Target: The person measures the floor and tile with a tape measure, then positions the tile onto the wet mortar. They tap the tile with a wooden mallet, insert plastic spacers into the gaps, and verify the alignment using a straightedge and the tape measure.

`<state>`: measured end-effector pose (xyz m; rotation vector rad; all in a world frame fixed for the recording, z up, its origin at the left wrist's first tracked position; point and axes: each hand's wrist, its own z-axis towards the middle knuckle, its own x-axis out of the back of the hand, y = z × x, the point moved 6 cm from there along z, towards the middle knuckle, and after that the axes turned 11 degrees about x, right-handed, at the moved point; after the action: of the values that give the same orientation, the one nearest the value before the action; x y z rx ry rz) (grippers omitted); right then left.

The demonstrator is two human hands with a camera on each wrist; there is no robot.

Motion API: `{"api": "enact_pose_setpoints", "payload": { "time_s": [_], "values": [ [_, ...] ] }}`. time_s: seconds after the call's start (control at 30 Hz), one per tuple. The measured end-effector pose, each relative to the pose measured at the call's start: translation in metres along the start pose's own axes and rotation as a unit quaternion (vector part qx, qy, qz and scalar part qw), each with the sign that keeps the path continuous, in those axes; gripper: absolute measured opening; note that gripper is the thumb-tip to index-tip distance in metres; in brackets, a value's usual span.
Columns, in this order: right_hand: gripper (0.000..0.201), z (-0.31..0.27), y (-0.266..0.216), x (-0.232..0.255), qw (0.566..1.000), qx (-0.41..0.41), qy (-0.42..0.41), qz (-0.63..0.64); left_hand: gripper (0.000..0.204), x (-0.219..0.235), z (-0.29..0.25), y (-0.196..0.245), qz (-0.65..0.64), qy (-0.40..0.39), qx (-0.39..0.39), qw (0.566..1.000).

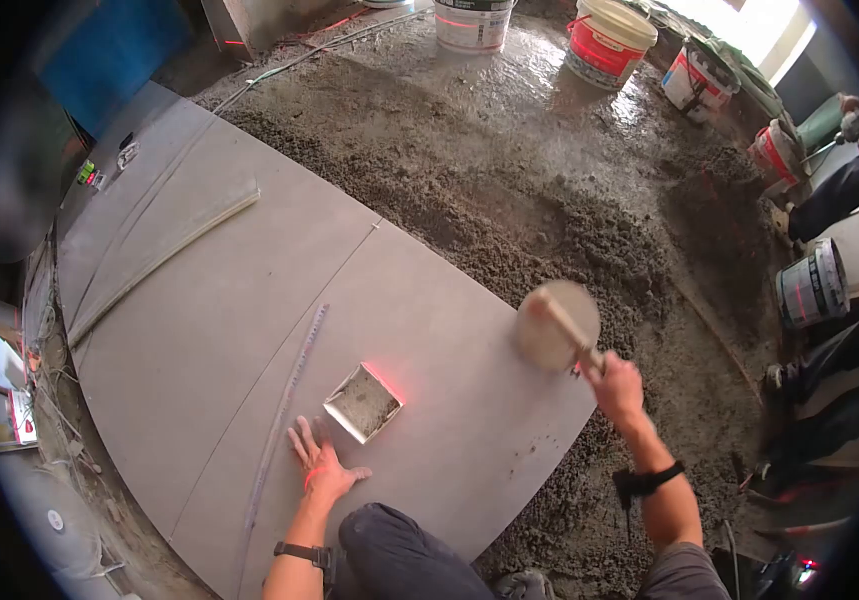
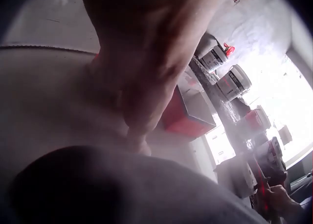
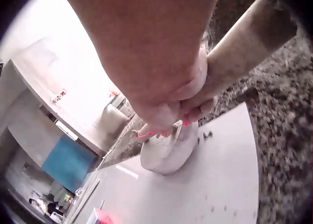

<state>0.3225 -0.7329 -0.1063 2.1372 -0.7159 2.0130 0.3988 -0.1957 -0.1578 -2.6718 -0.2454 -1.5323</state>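
In the head view the left hand [image 1: 324, 472] rests on the large grey slab [image 1: 469, 420] with its fingers spread, just below a square opening with pale raised walls [image 1: 382, 425]. The left wrist view shows this hand [image 2: 146, 72] close up, its fingertips partly hidden. The right hand [image 1: 617, 388] grips the handle of a tool with a round, pale head [image 1: 534, 335], over the slab's right edge. In the right wrist view the right hand [image 3: 161, 106] is curled round the handle, and the thick head [image 3: 168, 155] appears low at the slab surface.
A marked strip [image 1: 294, 385] and a long pale bar [image 1: 174, 255] lie on the slabs. Rough wet mortar [image 1: 589, 240] borders them. Buckets [image 1: 609, 45] stand along the back and right. People's legs [image 1: 834, 375] show at the right edge.
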Motion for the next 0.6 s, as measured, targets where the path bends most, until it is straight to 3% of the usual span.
{"api": "enact_pose_setpoints", "payload": {
  "time_s": [0.23, 0.6],
  "values": [
    [0.044, 0.082, 0.030, 0.059, 0.994, -0.016, 0.096, 0.058, 0.150, -0.003, 0.002, -0.002, 0.018, -0.005, 0.004, 1.000],
    [0.035, 0.084, -0.007, 0.011, 0.998, 0.064, -0.022, 0.001, 0.153, -0.003, 0.004, -0.001, 0.026, -0.023, 0.003, 0.999]
  ]
}}
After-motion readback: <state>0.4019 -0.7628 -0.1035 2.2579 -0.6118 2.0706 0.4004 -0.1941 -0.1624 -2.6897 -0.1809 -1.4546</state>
